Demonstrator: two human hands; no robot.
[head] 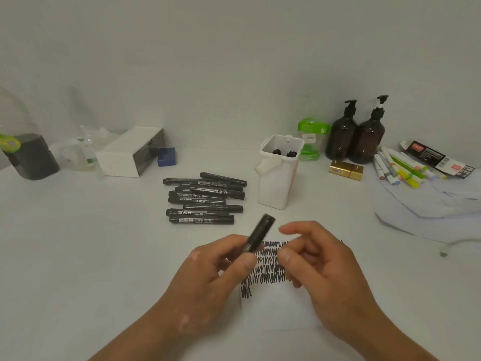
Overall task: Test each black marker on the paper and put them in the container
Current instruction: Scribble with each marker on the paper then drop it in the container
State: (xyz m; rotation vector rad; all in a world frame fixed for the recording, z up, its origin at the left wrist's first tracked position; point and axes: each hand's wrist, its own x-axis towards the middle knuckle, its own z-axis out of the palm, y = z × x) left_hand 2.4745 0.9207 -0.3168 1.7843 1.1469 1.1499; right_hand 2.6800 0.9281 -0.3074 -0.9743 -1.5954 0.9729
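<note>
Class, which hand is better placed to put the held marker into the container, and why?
Probably left: the left hand grips the marker, so no handover is needed. The right hand holds nothing, though the container stands nearer it.

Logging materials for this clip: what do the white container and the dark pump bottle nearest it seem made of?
White container: likely moulded plastic, matte and opaque, with a thin rim and a flap hanging at its side. Dark pump bottle: glossy, brownish, catching highlights; glass or plastic, cannot tell.
</note>
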